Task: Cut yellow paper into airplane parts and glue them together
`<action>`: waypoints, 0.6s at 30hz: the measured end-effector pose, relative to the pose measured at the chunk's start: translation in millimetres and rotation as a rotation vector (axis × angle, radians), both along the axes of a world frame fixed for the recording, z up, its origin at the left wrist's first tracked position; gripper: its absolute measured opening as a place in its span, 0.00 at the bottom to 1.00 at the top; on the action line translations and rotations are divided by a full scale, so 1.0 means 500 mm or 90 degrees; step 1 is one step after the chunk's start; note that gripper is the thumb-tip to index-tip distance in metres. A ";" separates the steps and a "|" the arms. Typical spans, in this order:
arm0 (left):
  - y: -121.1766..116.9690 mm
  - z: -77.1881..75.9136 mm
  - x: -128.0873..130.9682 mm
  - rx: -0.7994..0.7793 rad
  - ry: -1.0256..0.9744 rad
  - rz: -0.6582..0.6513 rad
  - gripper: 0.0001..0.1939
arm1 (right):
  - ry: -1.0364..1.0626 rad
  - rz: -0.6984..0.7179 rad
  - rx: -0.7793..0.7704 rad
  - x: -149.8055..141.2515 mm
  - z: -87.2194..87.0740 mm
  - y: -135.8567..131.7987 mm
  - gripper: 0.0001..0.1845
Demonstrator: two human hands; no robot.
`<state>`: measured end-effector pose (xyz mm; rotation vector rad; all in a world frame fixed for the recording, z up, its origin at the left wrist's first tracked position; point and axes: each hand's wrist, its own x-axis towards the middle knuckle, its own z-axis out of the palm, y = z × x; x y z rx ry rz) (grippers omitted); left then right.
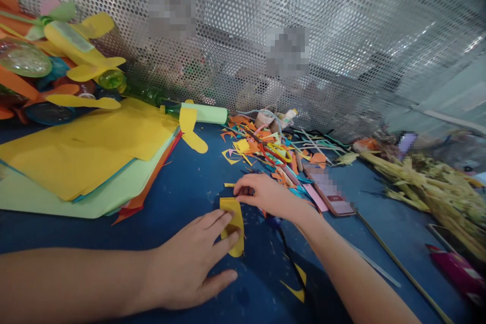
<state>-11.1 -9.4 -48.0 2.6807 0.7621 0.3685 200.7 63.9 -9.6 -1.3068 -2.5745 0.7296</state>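
My left hand (197,253) lies flat, fingers spread, with its fingertips resting on a yellow paper cutout (237,243) that is rounded at its near end and straight at its far end. My right hand (264,193) is curled at the far end of that cutout, thumb close to its edge. A thin yellow paper strip (229,185) sticks out at the right fingertips, which seem to pinch it. Beyond the right hand lie paper scraps (243,147) and red-handled scissors (271,154), partly covered by scraps.
Stacked colored paper sheets (87,147) lie left, below bottles with paper blades (72,50). A green bottle (205,113) rests against the perforated metal panel (235,5). At right are a phone (330,190), a thin stick (402,266), dried husks (429,177) and a magenta packet (457,268).
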 end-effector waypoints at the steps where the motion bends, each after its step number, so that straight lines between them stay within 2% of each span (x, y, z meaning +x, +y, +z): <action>1: 0.000 -0.001 0.000 0.002 -0.001 -0.001 0.26 | 0.002 0.000 -0.003 0.000 0.001 0.000 0.03; 7: 0.002 0.002 0.001 0.001 0.008 0.000 0.26 | 0.006 -0.011 -0.009 -0.002 0.005 -0.003 0.04; 14: -0.002 0.004 0.000 -0.007 0.012 0.001 0.26 | -0.005 0.019 0.016 -0.009 0.002 -0.007 0.04; 18: 0.024 0.007 0.000 -0.006 -0.039 -0.003 0.23 | -0.007 0.016 0.025 -0.011 0.001 -0.012 0.03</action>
